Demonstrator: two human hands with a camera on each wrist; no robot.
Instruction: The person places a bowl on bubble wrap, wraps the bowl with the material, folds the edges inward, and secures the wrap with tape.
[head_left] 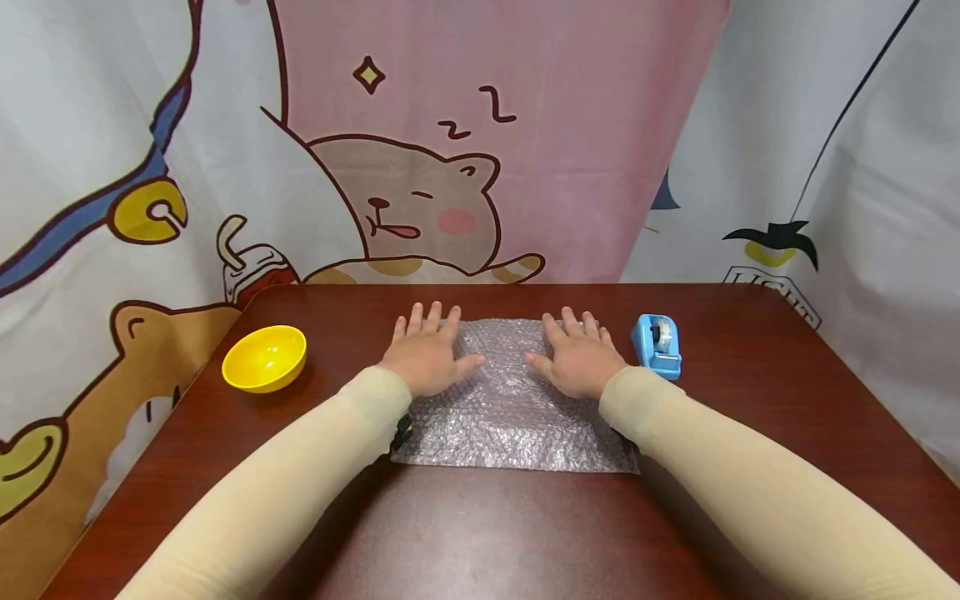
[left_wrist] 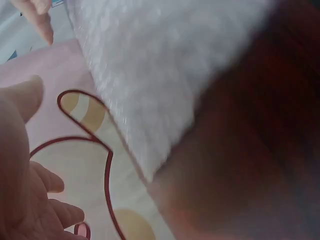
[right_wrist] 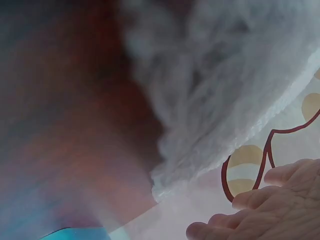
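Observation:
A sheet of clear bubble wrap lies flat on the table between and below my hands. My left hand, its fingers straight and spread, is over the sheet's left edge. Over the right edge is my right hand, also with spread fingers and holding nothing. In the left wrist view a gap shows between the left hand and the bubble wrap. Similarly, the right hand appears apart from the bubble wrap in the right wrist view. My forearms cover parts of the sheet's sides.
A yellow bowl stands at the left of the brown table. A blue tape dispenser with a roll of clear tape is just right of my right hand. A printed curtain hangs behind the table's far edge.

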